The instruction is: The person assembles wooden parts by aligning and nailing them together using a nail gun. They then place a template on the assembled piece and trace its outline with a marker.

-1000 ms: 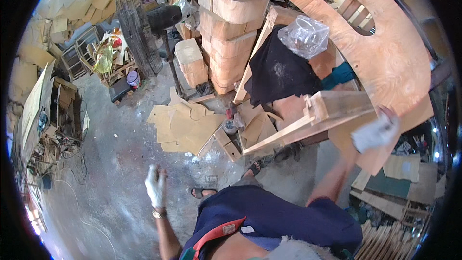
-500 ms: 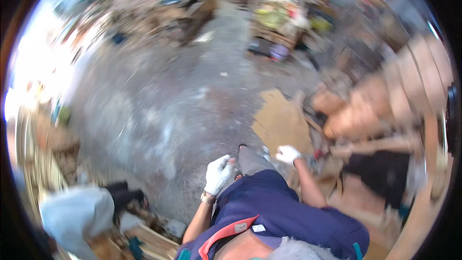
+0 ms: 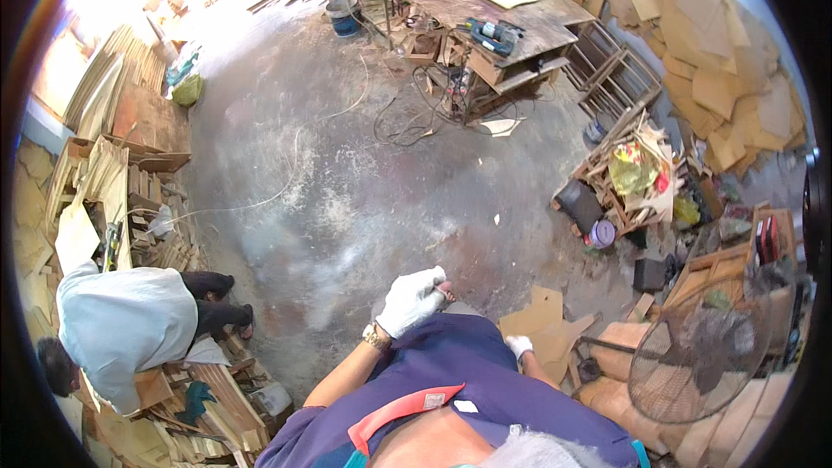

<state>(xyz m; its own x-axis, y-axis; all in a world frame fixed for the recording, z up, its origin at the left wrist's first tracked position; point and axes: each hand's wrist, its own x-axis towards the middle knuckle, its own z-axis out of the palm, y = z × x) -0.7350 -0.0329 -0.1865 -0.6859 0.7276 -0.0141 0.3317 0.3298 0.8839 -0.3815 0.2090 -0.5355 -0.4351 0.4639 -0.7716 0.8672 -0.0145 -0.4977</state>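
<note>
Your left hand (image 3: 414,299), in a white glove, hangs in front of your body over the bare concrete floor (image 3: 347,182), fingers curled loosely together with nothing in them that shows. Your right hand (image 3: 519,346), also gloved, is low at your right hip, mostly hidden behind your blue shirt; you cannot tell from here whether its fingers are apart or together, or whether they hold anything.

The nearest thing to either hand is the flat cardboard scrap (image 3: 542,325) lying on the floor. Take that scrap as your landmark: your right hand is just beside its near edge, your left hand is further off to its left and apart from it, so the right hand is the closer one. The scrap's long side runs roughly away from you and to your right.

Beyond the scrap, to its right, stands one round wire fan (image 3: 700,347), and past it one wooden crate (image 3: 628,173) full of odds and ends. Far beyond the scrap, across the floor, is one work surface (image 3: 485,4) with a large board on it and one power tool (image 3: 491,32) near its edge. Well to the left of the scrap one other person (image 3: 126,321) in a pale shirt bends over stacked wood strips (image 3: 104,182)
</note>
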